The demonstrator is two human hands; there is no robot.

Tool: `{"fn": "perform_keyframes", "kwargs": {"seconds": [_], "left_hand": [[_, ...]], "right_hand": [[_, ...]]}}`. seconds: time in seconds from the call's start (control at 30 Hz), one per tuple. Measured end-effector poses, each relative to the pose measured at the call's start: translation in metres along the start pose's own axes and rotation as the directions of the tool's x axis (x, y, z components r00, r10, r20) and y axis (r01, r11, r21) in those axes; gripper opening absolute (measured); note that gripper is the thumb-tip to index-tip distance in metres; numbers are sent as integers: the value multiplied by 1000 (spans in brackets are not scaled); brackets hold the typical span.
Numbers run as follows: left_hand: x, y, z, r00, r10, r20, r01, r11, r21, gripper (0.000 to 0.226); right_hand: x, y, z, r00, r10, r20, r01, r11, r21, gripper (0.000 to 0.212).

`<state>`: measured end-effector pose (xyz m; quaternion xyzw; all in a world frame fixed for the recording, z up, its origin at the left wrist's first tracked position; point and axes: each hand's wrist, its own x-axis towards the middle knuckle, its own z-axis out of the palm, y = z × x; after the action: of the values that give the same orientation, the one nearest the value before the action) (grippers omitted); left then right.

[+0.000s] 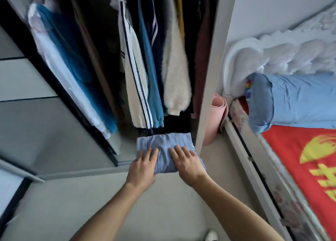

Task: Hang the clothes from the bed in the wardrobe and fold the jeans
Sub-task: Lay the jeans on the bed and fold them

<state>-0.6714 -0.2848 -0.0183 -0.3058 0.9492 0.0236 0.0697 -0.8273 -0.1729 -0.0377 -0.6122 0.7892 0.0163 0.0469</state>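
Observation:
The folded light-blue jeans (163,144) are at the bottom front of the open wardrobe (205,95), just under the hanging clothes. My left hand (143,166) holds their near left edge and my right hand (187,162) their near right edge. The fingers of both hands lie flat on top, and both thumbs are hidden beneath the cloth. Several garments hang inside: a white and blue one (60,68) at the left, a cream striped jacket (134,80), a teal one (151,73) and a fluffy cream one (174,73).
A dark sliding door (60,88) edges the wardrobe on the left. A rolled pink mat (216,117) stands between the wardrobe and the bed. The bed (300,159) at the right has a red cover, a blue pillow (294,100) and a white headboard (272,59). Grey floor lies below.

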Motion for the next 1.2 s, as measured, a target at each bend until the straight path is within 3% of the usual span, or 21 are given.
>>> {"fn": "perform_keyframes", "kwargs": {"seconds": [0.47, 0.7, 0.9, 0.97, 1.2], "left_hand": [[107, -184, 30, 980, -174, 91, 171, 984, 47, 86], [146, -290, 57, 986, -104, 128, 103, 995, 18, 94], [202, -363, 142, 977, 70, 201, -67, 998, -23, 92], [221, -376, 176, 974, 107, 197, -98, 994, -56, 91], [273, -375, 328, 984, 115, 139, -100, 989, -109, 81]], "right_hand": [[234, -72, 42, 972, -187, 140, 171, 978, 118, 72], [312, -132, 56, 982, -110, 154, 89, 987, 134, 78], [369, -170, 132, 980, 57, 189, -86, 985, 151, 71], [385, -172, 163, 979, 83, 186, -112, 982, 152, 57], [425, -148, 307, 980, 115, 163, -133, 986, 104, 54]]}}
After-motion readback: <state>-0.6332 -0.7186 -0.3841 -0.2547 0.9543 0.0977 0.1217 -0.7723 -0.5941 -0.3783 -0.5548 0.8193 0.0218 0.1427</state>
